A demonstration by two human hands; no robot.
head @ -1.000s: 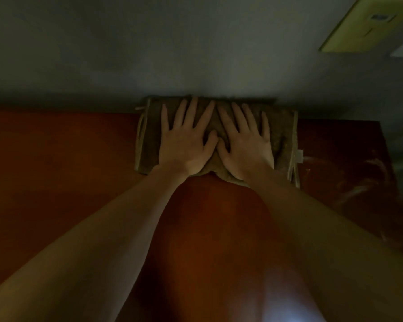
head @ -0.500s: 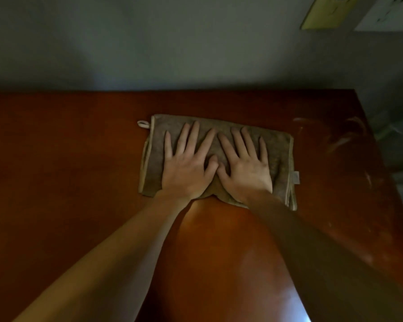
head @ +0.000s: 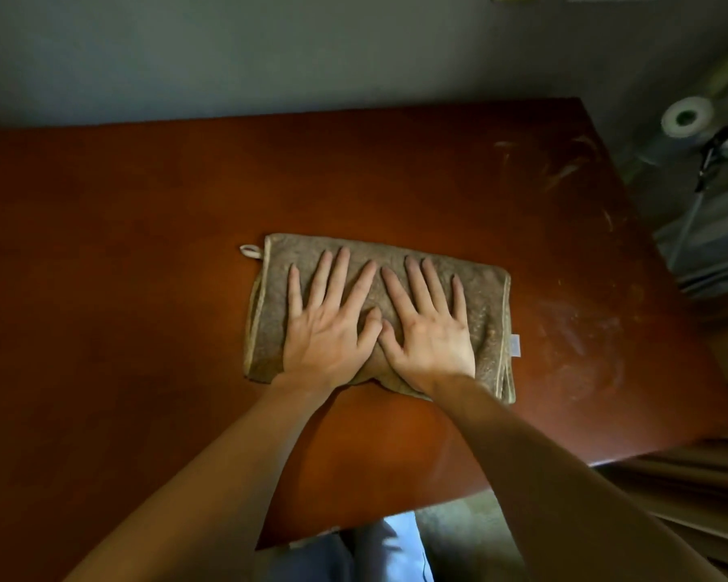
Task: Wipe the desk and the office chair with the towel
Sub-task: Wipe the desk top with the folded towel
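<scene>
We press both hands flat on the towel (head: 486, 304), which lies folded into a wide rectangle on the desk (head: 123, 245), about midway between the far edge and the near one and a little right of centre. Our left hand (head: 328, 329) covers the towel's middle-left part, our right hand (head: 431, 333) its middle-right part. On both hands the fingers are straight and spread, pointing toward the far edge, with the palms down on the cloth. Neither hand curls round or pinches anything. The two thumbs meet at the towel's centre, where the left thumb tip touches the right hand. Our bare forearms run back toward us across the near half of the desk.

The towel is brownish with a paler hem. A small loop (head: 249, 251) sticks out from its far-left corner and lies on the wood. A small pale tag (head: 515, 344) juts from its right edge.

The desk is reddish-brown and glossy. Pale smears (head: 576, 342) mark the surface to the right of the towel. A grey wall (head: 270, 48) rises behind the far edge. Past the desk's right side stands a white roll (head: 686, 116); we cannot tell what it is made of. Below the near edge our trousers (head: 333, 556) show.
</scene>
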